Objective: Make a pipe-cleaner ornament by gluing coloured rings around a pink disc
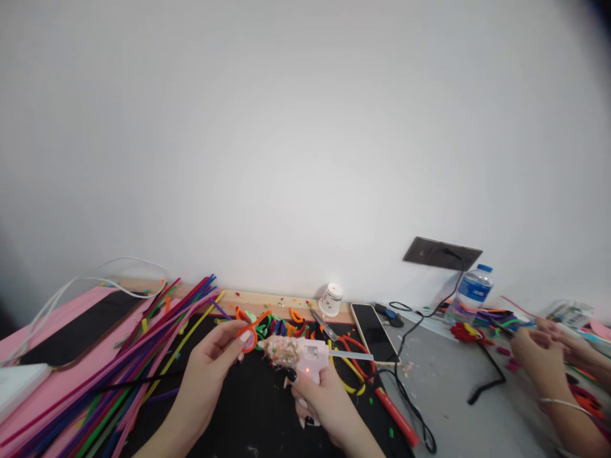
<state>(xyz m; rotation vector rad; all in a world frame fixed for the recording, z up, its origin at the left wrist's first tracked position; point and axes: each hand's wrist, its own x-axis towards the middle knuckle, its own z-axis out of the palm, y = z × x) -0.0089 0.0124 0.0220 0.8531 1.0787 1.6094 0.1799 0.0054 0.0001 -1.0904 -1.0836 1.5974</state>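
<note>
My left hand (222,353) pinches an orange looped piece of pipe cleaner (248,339) with a pinkish centre. In my right hand (317,391) is a pale pink hot glue gun (312,353), its handle wrapped by my fingers. A small red light glows on its body, and a clear glue stick (351,355) sticks out of its back. Fuzzy, multicoloured bits cover the nozzle end, which points left and almost meets the orange piece; whether they touch I cannot tell. Behind both hands lies a pile of short, curled pipe cleaner pieces (279,326).
Long pipe cleaners (138,375) and a dark phone (81,327) lie left. Behind stand a paper cup (330,300) and scissors (324,324). Rightward are red-handled pliers (394,413), another phone (376,334), a black cable (405,394), a water bottle (470,296) and another person's hands (544,356).
</note>
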